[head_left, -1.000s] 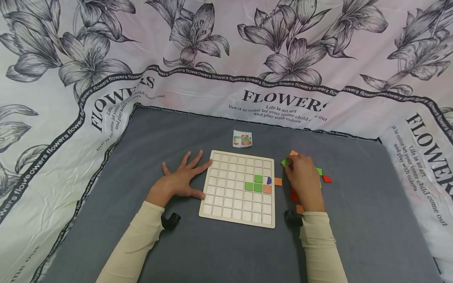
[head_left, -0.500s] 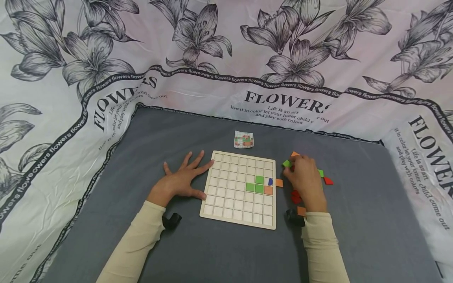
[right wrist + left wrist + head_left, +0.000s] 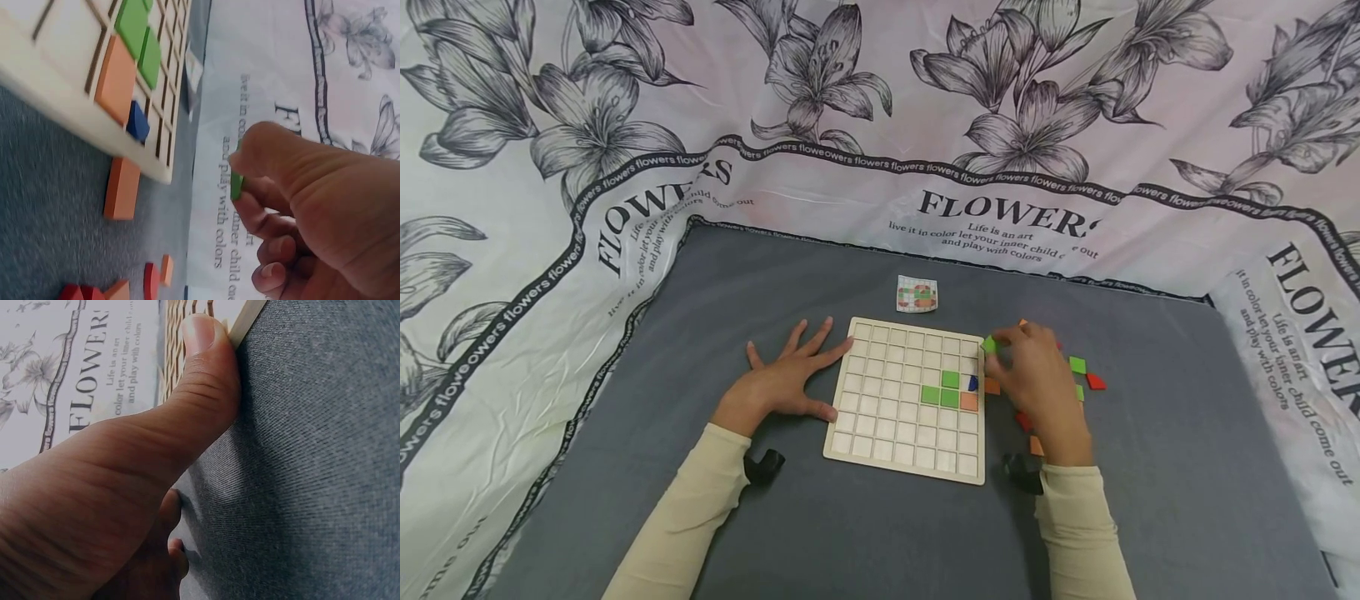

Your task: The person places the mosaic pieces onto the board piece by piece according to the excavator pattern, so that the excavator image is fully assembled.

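A pale wooden grid board [image 3: 880,417] lies flat on the grey cloth. Green squares [image 3: 931,395], an orange square [image 3: 969,402] and a small blue piece [image 3: 973,383] sit in its right-hand cells. My left hand [image 3: 782,383] is spread at the board's left side, its thumb and forefinger touching the edge; the left wrist view shows the thumb [image 3: 203,369] on the rim. Between thumb and fingers, my right hand [image 3: 1037,375] pinches a green tile [image 3: 989,344] by the board's upper right edge. The right wrist view shows this green tile [image 3: 236,185] edge-on, mostly covered by the fingers.
Loose pieces lie right of the board, partly under the right hand: a green square [image 3: 1077,365], a red piece [image 3: 1096,382] and an orange piece [image 3: 1037,446]. Another orange tile [image 3: 992,386] lies against the board's right edge. A patterned card [image 3: 917,294] lies behind the board.
My right hand has lifted the green tile from the loose pieces and moved it left to the board's edge. The left hand has stayed in place.
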{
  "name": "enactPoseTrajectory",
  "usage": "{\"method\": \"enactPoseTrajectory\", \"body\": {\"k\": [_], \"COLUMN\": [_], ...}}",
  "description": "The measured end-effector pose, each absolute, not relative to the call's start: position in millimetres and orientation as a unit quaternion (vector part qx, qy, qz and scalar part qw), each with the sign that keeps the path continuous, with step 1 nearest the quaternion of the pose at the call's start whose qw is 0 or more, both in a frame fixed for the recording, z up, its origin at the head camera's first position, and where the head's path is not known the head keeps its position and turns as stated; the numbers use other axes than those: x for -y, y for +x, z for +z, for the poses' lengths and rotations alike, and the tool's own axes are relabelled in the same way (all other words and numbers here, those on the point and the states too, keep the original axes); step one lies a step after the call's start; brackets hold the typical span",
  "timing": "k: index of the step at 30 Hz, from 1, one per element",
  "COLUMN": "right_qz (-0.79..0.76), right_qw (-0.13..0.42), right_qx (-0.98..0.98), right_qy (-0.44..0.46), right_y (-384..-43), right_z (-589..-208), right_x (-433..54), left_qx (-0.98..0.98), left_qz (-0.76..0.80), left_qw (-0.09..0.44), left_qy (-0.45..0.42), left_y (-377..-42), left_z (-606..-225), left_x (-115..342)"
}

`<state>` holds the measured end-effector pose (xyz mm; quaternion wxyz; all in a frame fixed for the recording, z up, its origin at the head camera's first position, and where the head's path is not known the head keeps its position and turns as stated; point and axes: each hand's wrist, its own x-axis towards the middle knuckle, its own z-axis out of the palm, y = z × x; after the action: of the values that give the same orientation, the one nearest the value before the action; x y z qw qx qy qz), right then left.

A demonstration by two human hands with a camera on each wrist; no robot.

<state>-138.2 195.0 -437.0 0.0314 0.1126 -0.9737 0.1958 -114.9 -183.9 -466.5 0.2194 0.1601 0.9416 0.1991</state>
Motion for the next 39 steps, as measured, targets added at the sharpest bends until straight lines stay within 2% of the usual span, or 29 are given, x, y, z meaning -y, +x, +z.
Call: {"method": "enactPoseTrajectory", "body": {"k": [16, 20, 31, 39], "right_qz": [0.194, 0.199, 0.175, 0.153], "right_qw": [0.057, 0.048, 0.050, 0.033], "right_qx": [0.953, 0.945, 0.935, 0.941], "right_qy": [0.225, 0.255, 0.303, 0.301], "right_y": [-125.9, -121.1, -105.0, -101.1], "right_z": [-438.8, -441.8, -457.1, -460.7], "right_x": [-162.5, -152.5, -123.7, -119.0], "left_qx": [-0.941, -0.942, -0.943, -0.944], "left_qz": [0.202, 0.195, 0.194, 0.197], "left_qw": [0.214, 0.217, 0.218, 0.213], "left_qy": [0.169, 0.166, 0.161, 0.159], "left_y": [-115.6, -115.7, -114.3, -114.1], "left_z": [-465.2, -463.7, -463.8, -464.5], "left_x": [183.2, 183.1, 181.8, 181.6]}}
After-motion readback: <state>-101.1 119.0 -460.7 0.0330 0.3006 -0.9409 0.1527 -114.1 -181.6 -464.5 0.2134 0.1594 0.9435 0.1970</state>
